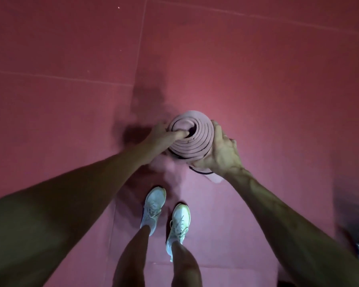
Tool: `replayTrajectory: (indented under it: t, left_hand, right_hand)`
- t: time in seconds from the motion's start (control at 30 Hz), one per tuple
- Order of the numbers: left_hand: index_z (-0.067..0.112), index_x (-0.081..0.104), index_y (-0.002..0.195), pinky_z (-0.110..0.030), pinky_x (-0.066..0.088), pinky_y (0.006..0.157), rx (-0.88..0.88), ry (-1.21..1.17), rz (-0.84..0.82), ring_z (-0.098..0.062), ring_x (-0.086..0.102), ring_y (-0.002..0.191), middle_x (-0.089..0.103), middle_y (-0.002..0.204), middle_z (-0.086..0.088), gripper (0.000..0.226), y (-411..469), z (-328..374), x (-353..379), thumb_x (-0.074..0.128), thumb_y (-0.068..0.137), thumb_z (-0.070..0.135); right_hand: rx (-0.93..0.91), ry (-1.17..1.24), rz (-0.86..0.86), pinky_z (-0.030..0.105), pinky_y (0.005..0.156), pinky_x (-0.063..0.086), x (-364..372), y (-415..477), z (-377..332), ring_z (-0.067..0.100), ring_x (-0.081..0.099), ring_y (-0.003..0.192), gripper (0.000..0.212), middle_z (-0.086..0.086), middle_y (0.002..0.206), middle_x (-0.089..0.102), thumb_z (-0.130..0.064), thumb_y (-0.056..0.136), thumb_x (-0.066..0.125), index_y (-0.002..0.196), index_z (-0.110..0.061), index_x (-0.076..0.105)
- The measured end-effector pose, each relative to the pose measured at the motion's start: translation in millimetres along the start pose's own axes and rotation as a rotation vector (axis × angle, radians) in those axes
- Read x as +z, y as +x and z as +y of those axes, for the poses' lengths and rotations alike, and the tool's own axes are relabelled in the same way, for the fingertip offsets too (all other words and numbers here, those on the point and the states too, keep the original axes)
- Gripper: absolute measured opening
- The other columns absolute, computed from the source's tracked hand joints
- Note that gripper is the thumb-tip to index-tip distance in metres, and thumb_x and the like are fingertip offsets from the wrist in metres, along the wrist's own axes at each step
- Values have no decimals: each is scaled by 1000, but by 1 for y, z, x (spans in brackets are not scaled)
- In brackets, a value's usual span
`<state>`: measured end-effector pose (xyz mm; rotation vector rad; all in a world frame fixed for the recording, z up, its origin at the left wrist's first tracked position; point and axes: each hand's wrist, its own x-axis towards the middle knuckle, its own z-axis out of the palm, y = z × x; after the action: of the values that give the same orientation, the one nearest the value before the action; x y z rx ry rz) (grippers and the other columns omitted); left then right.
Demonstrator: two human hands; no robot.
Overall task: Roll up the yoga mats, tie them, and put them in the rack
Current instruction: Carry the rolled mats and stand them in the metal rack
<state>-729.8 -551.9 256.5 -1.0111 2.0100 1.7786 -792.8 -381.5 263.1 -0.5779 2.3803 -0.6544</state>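
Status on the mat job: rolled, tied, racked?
Done: the mat is rolled into a spiral, seen end-on. In hand: the left hand hooks a finger into its core, the right hand grips its side. A dark strap loops out under the right hand; whether it is tied does not show. Left: racking; no rack is in view.

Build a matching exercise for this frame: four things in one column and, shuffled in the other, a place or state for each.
Things
1. left hand
2. right hand
3. rolled mat
4. shoes

Place or state
A. spiral end facing the camera
B. on the floor, below the roll in the picture
C. wrapped round the roll's outer side
D. one digit tucked into the roll's centre hole

Pairs: 1-D, 2-C, 3-A, 4-B
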Motion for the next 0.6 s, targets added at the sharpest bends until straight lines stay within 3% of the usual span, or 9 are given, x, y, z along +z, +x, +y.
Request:
replayTrajectory:
  t: [0.07,0.13,0.17,0.23,0.3,0.4,0.47,0.53,0.6]
  left_hand:
    - [23,69,106,-36,55,86,16,2,5,-10,69,92,74,97,4,49,-30,13,-13,74,65,49]
    - [26,67,107,-44,54,89,4,19,73,-13,67,97,72,101,4,60,-57,25,-27,73,59,62]
    - [29,65,108,-45,52,91,-5,15,122,-14,65,101,69,107,4,65,-72,32,-36,73,56,67]
    - [33,63,105,-43,48,95,31,-8,188,-17,59,109,64,112,1,60,-106,50,-56,67,58,69]
    - [25,70,100,-43,52,90,121,-50,183,-20,63,103,70,104,-8,46,-144,68,-77,63,68,57]
    - [16,72,88,-39,53,75,112,-192,302,-17,66,82,73,88,-8,34,-193,81,-109,61,68,42]
    - [13,72,91,-39,53,76,117,-236,392,-18,65,82,73,92,-11,35,-222,80,-132,59,68,36]
    - [14,68,98,-40,55,84,74,-313,468,-19,66,90,72,97,-7,35,-249,76,-154,62,69,33]
    - [14,65,99,-40,55,85,69,-395,539,-19,66,91,70,94,-3,34,-281,67,-181,64,70,30]
  right_hand:
    - [-53,32,33,40,100,39,-12,-22,-22,30,55,113,111,4,120,57,-64,52,65,143,-11,31]
    - [-103,28,44,33,84,41,-24,-42,-42,31,59,100,109,-2,104,55,-39,54,86,142,-12,28]
    - [-106,43,39,29,78,39,-30,-50,-55,30,58,97,107,-4,101,53,-35,55,87,141,-15,28]
    - [-147,99,32,28,75,38,-41,-65,-88,24,54,93,103,-7,101,52,-43,53,80,138,-21,28]
    - [-223,134,11,30,77,41,-46,-78,-121,16,52,94,103,-11,107,52,-55,47,71,137,-25,29]
    - [-328,158,9,30,79,45,-48,-101,-171,14,57,106,110,-19,120,51,-52,46,85,140,-33,30]
    - [-396,197,8,32,83,48,-39,-118,-206,13,57,112,112,-25,122,49,-57,47,86,140,-35,30]
    - [-443,278,5,40,93,49,-25,-132,-236,12,55,120,118,-18,131,51,-65,45,86,143,-27,32]
    - [-492,304,-24,45,104,42,-1,-147,-267,17,45,132,127,-1,142,46,-59,47,89,147,-12,25]
